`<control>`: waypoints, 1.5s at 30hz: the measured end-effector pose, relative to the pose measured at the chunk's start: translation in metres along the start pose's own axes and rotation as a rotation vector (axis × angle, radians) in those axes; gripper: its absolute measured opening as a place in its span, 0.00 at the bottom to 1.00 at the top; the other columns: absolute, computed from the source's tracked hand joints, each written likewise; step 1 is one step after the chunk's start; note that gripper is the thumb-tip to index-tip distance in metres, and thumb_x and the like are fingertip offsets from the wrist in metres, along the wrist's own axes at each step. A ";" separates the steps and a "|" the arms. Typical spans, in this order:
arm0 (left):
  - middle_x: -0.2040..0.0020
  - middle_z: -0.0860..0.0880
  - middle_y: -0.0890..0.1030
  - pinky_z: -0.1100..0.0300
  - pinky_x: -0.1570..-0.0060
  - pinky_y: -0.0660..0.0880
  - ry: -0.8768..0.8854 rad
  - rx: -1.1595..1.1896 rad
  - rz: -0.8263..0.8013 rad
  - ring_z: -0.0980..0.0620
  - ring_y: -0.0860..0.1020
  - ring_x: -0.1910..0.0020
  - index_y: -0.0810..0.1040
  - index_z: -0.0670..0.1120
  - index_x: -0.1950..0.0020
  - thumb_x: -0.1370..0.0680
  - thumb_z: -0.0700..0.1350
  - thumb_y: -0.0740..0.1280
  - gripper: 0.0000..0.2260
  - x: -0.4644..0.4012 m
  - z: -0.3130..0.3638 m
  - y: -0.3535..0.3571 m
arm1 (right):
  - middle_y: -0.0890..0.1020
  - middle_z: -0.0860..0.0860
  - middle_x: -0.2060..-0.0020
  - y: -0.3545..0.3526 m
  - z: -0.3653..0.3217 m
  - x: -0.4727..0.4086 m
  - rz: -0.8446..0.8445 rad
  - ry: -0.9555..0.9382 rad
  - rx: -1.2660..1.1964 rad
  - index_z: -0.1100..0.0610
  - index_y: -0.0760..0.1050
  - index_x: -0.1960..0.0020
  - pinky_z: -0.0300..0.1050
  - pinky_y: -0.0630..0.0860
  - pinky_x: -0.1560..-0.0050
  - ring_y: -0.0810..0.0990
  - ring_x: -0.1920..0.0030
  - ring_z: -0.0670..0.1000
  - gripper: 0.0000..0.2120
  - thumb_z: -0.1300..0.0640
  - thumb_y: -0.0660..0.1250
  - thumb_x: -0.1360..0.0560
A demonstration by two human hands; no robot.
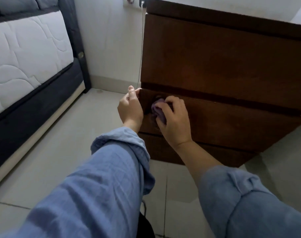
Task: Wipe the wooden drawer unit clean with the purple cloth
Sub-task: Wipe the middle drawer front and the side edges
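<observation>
The dark wooden drawer unit (220,66) stands against the white wall, with three drawer fronts showing. My right hand (174,122) presses a bunched purple cloth (157,109) flat against the left part of the middle drawer front. Most of the cloth is hidden under my fingers. My left hand (130,107) grips the top left corner of that same drawer front, thumb up at the edge. Both arms wear rolled blue sleeves.
A bed with a white quilted mattress (26,48) and dark frame stands to the left. A thin white cable (142,45) hangs down the wall from a socket beside the unit. Pale floor tiles (74,134) lie between bed and unit.
</observation>
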State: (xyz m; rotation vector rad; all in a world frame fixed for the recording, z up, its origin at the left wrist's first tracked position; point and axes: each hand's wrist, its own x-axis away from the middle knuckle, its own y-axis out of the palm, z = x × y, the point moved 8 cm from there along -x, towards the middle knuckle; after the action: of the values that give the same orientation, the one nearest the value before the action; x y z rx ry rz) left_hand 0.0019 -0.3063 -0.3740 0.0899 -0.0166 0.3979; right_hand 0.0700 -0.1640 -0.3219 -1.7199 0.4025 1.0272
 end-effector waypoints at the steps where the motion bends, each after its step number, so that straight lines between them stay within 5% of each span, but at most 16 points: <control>1: 0.53 0.52 0.85 0.47 0.39 0.75 -0.005 0.011 0.022 0.49 0.81 0.48 0.82 0.58 0.61 0.27 0.63 0.52 0.20 0.000 -0.003 -0.001 | 0.70 0.55 0.46 0.005 0.001 -0.007 0.041 -0.021 0.059 0.54 0.71 0.43 0.47 0.70 0.51 0.71 0.48 0.54 0.15 0.57 0.65 0.29; 5: 0.61 0.54 0.81 0.47 0.40 0.75 -0.039 0.070 0.115 0.46 0.81 0.50 0.80 0.57 0.65 0.27 0.61 0.53 0.18 -0.001 -0.012 -0.007 | 0.64 0.52 0.40 0.050 0.000 -0.011 0.034 -0.211 0.370 0.52 0.65 0.37 0.50 0.62 0.43 0.65 0.40 0.54 0.22 0.55 0.65 0.29; 8: 0.61 0.56 0.82 0.51 0.41 0.75 0.022 0.079 0.112 0.49 0.81 0.51 0.85 0.53 0.55 0.25 0.57 0.55 0.20 -0.005 -0.012 -0.005 | 0.66 0.51 0.38 0.087 0.000 0.010 -0.087 -0.467 0.560 0.51 0.64 0.34 0.49 0.62 0.43 0.64 0.38 0.52 0.25 0.52 0.64 0.30; 13: 0.50 0.56 0.85 0.60 0.44 0.74 0.115 -0.021 0.023 0.56 0.81 0.47 0.84 0.55 0.45 0.29 0.62 0.53 0.25 -0.015 -0.013 0.004 | 0.80 0.48 0.40 0.132 0.032 0.088 -0.461 -0.777 0.566 0.50 0.80 0.41 0.50 0.64 0.44 0.75 0.40 0.51 0.24 0.52 0.73 0.37; 15: 0.51 0.58 0.85 0.63 0.46 0.74 0.124 -0.053 0.020 0.58 0.80 0.49 0.83 0.54 0.43 0.27 0.60 0.55 0.23 -0.015 -0.011 0.006 | 0.77 0.49 0.38 0.120 0.048 0.095 -0.440 -0.773 0.557 0.50 0.79 0.41 0.50 0.63 0.47 0.76 0.41 0.51 0.22 0.53 0.72 0.35; 20: 0.49 0.60 0.82 0.70 0.52 0.71 0.198 -0.116 0.063 0.65 0.78 0.54 0.81 0.53 0.39 0.26 0.55 0.56 0.21 -0.011 -0.009 0.005 | 0.67 0.48 0.38 0.051 0.056 0.022 0.038 -0.450 0.491 0.48 0.68 0.33 0.50 0.59 0.48 0.67 0.40 0.51 0.19 0.57 0.62 0.24; 22: 0.46 0.57 0.83 0.66 0.52 0.74 0.226 -0.167 0.103 0.61 0.79 0.53 0.80 0.53 0.37 0.25 0.54 0.56 0.21 -0.003 -0.005 0.007 | 0.66 0.49 0.37 0.045 0.049 0.003 0.090 -0.426 0.504 0.49 0.67 0.32 0.50 0.59 0.48 0.66 0.40 0.50 0.18 0.56 0.59 0.22; 24: 0.43 0.51 0.84 0.58 0.45 0.76 0.242 -0.197 0.124 0.52 0.80 0.47 0.79 0.53 0.36 0.26 0.54 0.55 0.22 0.002 -0.002 0.007 | 0.67 0.48 0.37 0.055 0.046 0.003 0.047 -0.489 0.547 0.48 0.68 0.33 0.49 0.61 0.47 0.67 0.40 0.49 0.17 0.54 0.57 0.21; 28: 0.35 0.51 0.79 0.54 0.38 0.74 0.260 -0.307 0.042 0.49 0.77 0.39 0.71 0.53 0.28 0.26 0.55 0.54 0.27 0.005 -0.003 0.015 | 0.69 0.49 0.37 0.091 0.060 0.060 -0.270 -0.802 0.589 0.51 0.72 0.35 0.49 0.63 0.46 0.68 0.41 0.51 0.18 0.55 0.56 0.24; 32: 0.22 0.45 0.58 0.45 0.25 0.52 0.420 -0.722 -0.061 0.45 0.59 0.24 0.54 0.44 0.22 0.24 0.51 0.57 0.32 0.026 0.004 0.040 | 0.81 0.48 0.44 0.068 0.086 0.096 -0.549 -0.932 0.530 0.49 0.82 0.46 0.49 0.66 0.47 0.79 0.48 0.52 0.14 0.54 0.61 0.27; 35: 0.28 0.43 0.67 0.45 0.28 0.54 0.728 -0.853 -0.034 0.44 0.66 0.29 0.66 0.43 0.28 0.27 0.45 0.62 0.27 0.057 0.030 0.056 | 0.76 0.51 0.41 0.015 0.106 0.079 -0.425 -0.816 0.487 0.51 0.77 0.41 0.50 0.64 0.47 0.75 0.46 0.55 0.20 0.58 0.50 0.23; 38: 0.37 0.46 0.76 0.51 0.33 0.62 0.954 -0.842 -0.144 0.47 0.73 0.36 0.75 0.46 0.35 0.29 0.43 0.62 0.22 0.079 0.042 0.078 | 0.67 0.54 0.38 -0.024 0.120 0.049 -0.260 -0.624 0.511 0.50 0.66 0.33 0.52 0.64 0.45 0.68 0.42 0.56 0.21 0.56 0.57 0.26; 42: 0.34 0.50 0.77 0.56 0.32 0.59 1.052 -0.905 -0.289 0.53 0.72 0.33 0.75 0.46 0.32 0.27 0.44 0.58 0.23 0.096 0.040 0.115 | 0.65 0.53 0.35 -0.029 0.125 0.032 -0.154 -0.445 0.550 0.49 0.64 0.31 0.52 0.63 0.42 0.67 0.39 0.56 0.22 0.54 0.60 0.25; 45: 0.35 0.51 0.78 0.56 0.35 0.61 1.042 -0.906 -0.254 0.53 0.74 0.36 0.76 0.47 0.34 0.27 0.45 0.58 0.22 0.097 0.039 0.124 | 0.67 0.51 0.39 0.003 0.127 0.064 -0.192 -0.547 0.555 0.50 0.66 0.34 0.51 0.63 0.46 0.67 0.43 0.55 0.20 0.53 0.57 0.26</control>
State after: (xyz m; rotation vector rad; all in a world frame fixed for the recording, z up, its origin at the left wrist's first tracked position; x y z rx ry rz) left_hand 0.0431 -0.1585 -0.3219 -1.0057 0.8301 0.1167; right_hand 0.0487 -0.0382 -0.3858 -0.9184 0.1406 1.0710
